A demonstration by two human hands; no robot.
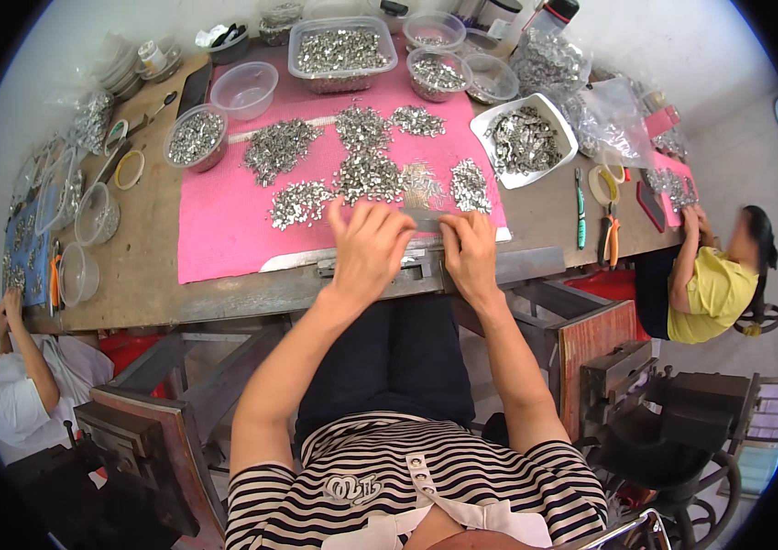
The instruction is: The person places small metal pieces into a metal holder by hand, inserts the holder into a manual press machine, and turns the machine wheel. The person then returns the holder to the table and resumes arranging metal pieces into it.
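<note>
My left hand (367, 246) and my right hand (471, 249) are side by side at the front edge of a pink mat (215, 240). Between their fingertips runs a flat grey metal strip (426, 220); the fingers of both hands are closed at its ends. Just beyond the strip lie thin pale metal pieces (421, 181), too small to make out singly. Heaps of small silvery metal parts surround them: one heap (369, 174) behind my left hand, another heap (471, 186) behind my right. Under my hands, a metal fixture (416, 268) sits at the table edge.
Clear plastic tubs of metal parts stand behind, including a large rectangular tub (341, 69). A white tray (525, 142) is at right, near green-handled tweezers (580, 209) and orange-handled pliers (609, 236). Co-workers sit at left (27, 385) and right (714, 284).
</note>
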